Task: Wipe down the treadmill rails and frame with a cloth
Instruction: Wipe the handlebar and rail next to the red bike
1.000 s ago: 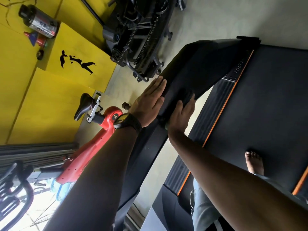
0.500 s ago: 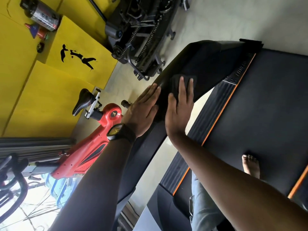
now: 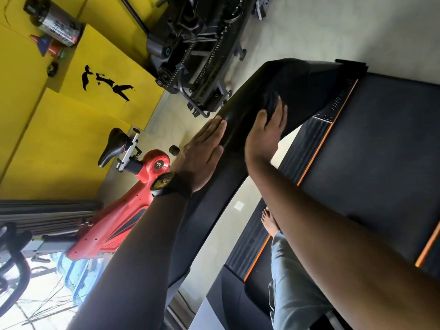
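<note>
Cloth (image 3: pixel 271 102) lies at frame centre, pressed under the straight fingers of our right hand (image 3: pixel 266 135) on the treadmill rail (image 3: pixel 300 79), whose long axis runs toward upper right. Our left hand (image 3: pixel 202 156), flat and grasping nothing, braces lower left.

Probably a small gym or fitness-equipment shop: a treadmill (image 3: pixel 381 163), a red exercise bike (image 3: pixel 114 222) and a black chain-driven machine (image 3: pixel 197 55) stand against a yellow wall (image 3: pixel 71 151).
</note>
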A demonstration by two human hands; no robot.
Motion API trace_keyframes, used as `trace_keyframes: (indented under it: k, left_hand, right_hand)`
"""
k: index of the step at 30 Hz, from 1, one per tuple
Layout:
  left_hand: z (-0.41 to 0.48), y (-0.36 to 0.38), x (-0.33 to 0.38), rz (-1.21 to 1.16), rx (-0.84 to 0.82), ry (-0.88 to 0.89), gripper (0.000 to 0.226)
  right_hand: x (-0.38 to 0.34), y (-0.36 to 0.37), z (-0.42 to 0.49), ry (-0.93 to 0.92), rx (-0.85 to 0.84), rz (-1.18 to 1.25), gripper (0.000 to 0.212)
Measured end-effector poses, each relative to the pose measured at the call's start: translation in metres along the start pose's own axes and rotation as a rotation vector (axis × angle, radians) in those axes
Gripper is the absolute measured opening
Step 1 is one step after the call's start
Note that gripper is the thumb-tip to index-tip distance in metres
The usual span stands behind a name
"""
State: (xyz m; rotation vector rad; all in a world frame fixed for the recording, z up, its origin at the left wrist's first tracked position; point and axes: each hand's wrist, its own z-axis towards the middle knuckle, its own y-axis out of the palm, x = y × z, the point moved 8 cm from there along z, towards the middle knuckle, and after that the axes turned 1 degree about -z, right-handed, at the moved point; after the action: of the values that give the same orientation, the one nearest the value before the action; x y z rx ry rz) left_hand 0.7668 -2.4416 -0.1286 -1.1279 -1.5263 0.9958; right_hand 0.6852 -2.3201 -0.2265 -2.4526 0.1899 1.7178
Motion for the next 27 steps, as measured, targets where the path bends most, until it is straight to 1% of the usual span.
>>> trace_keyframes:
  k: [1, 2, 3, 5, 6, 7, 9, 11, 13, 14, 15, 16, 18, 19, 20, 21, 23, 24, 25, 27]
  left_hand:
    - [0.000, 0.000, 0.000, -0.003, 0.001, -0.002, 0.054]
    - [0.001, -0.001, 0.000, -0.005, -0.001, -0.006, 0.055]
    - [0.001, -0.001, 0.000, -0.006, -0.003, -0.010, 0.056]
    - [0.001, -0.002, 0.001, -0.005, -0.001, -0.014, 0.056]
    - [0.001, -0.003, 0.002, 0.000, 0.006, -0.010, 0.055]
    - [0.001, -0.003, 0.002, 0.008, 0.014, -0.006, 0.055]
    - [0.001, -0.002, 0.001, 0.022, 0.012, -0.007, 0.054]
    - [0.001, -0.001, 0.000, 0.019, 0.006, -0.015, 0.054]
    - [0.001, -0.002, 0.001, 0.019, 0.009, -0.014, 0.054]
    - [0.002, -0.003, 0.001, 0.020, 0.013, -0.010, 0.053]
    - [0.002, -0.003, 0.002, 0.016, 0.018, -0.007, 0.053]
    - [0.002, -0.003, 0.001, 0.010, 0.023, -0.007, 0.053]
    - [0.002, -0.002, 0.000, 0.006, 0.019, -0.015, 0.053]
    - [0.002, -0.001, -0.001, 0.014, 0.014, -0.019, 0.053]
    - [0.003, 0.000, -0.002, 0.023, 0.013, -0.022, 0.053]
    - [0.003, 0.000, -0.003, 0.031, 0.011, -0.023, 0.053]
    - [0.003, 0.000, -0.003, 0.030, 0.009, -0.021, 0.053]
    - [0.003, 0.000, -0.003, 0.030, 0.004, -0.023, 0.053]
    - [0.003, 0.000, -0.002, 0.031, -0.003, -0.026, 0.053]
    - [0.002, -0.002, -0.004, 0.031, -0.006, -0.039, 0.053]
  right_hand:
    - [0.001, 0.000, -0.009, 0.062, -0.009, -0.010, 0.052]
    - [-0.002, 0.000, -0.020, 0.054, -0.022, -0.030, 0.053]
    - [-0.009, 0.000, -0.029, -0.017, -0.034, -0.045, 0.055]
    - [-0.019, 0.001, -0.036, -0.221, -0.096, -0.088, 0.056]
    - [-0.020, 0.003, -0.028, -0.286, -0.109, -0.118, 0.055]
    - [-0.018, 0.003, -0.014, -0.282, -0.103, -0.111, 0.055]
    - [-0.004, 0.000, 0.013, -0.108, -0.055, -0.004, 0.053]
    - [0.011, -0.002, 0.020, 0.074, -0.010, 0.073, 0.052]
    - [0.019, -0.001, 0.009, 0.161, -0.022, 0.090, 0.054]
    - [0.021, 0.001, -0.002, 0.170, -0.040, 0.095, 0.055]
    - [0.021, 0.001, -0.015, 0.147, -0.066, 0.097, 0.057]
    - [0.019, 0.001, -0.028, 0.084, -0.093, 0.095, 0.058]
    - [0.007, -0.002, -0.052, -0.134, -0.156, 0.073, 0.061]
    - [0.006, -0.001, -0.056, -0.214, -0.177, 0.063, 0.061]
    - [0.012, -0.001, -0.054, -0.221, -0.185, 0.061, 0.060]
    - [0.023, 0.000, -0.050, -0.142, -0.173, 0.060, 0.059]
    - [0.051, 0.002, -0.055, 0.130, -0.125, 0.041, 0.058]
    - [0.053, 0.003, -0.066, 0.177, -0.126, 0.029, 0.058]
    - [0.046, 0.003, -0.080, 0.123, -0.136, 0.029, 0.059]
    - [0.024, 0.004, -0.104, -0.109, -0.157, 0.106, 0.060]
